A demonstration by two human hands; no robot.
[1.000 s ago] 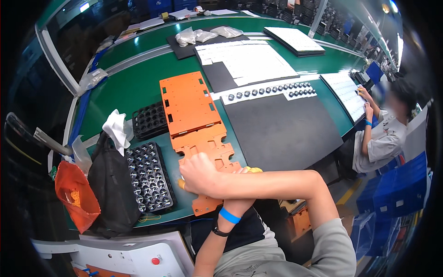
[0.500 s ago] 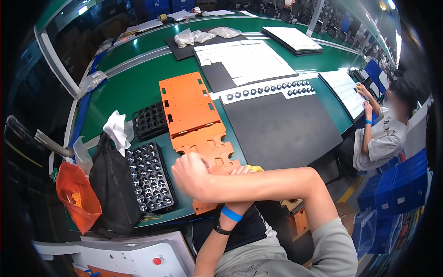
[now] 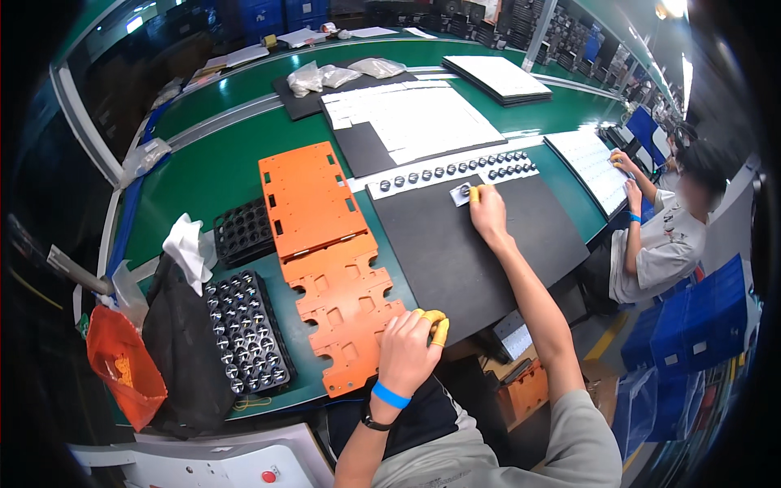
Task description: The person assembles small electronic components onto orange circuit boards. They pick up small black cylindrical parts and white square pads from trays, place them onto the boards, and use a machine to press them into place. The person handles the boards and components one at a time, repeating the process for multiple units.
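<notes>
My right hand (image 3: pixel 486 213), with yellow finger covers, reaches over the black mat (image 3: pixel 488 260). Its fingertips pinch a small white card with a round black part (image 3: pixel 459 193) on it, just below the row of similar parts (image 3: pixel 439 172) along the mat's far edge. My left hand (image 3: pixel 409 348), also in yellow finger covers, is curled at the lower right edge of the orange fixture plate (image 3: pixel 342 302). Whatever its fingers may hold is hidden. The plate's hinged orange cover (image 3: pixel 313 199) lies folded back on the far side.
Left of the fixture stand a black tray of shiny round parts (image 3: pixel 248 333) and another black tray (image 3: pixel 244 232). An orange bag (image 3: pixel 122 366) and a black bag (image 3: pixel 187 350) hang at the left edge. White card sheets (image 3: pixel 423 118) lie beyond; a co-worker (image 3: pixel 663 220) sits right.
My right arm, which crossed over the left toward the fixture, has swung right to the mat's far edge with the card and part. My left hand has come into view, curled.
</notes>
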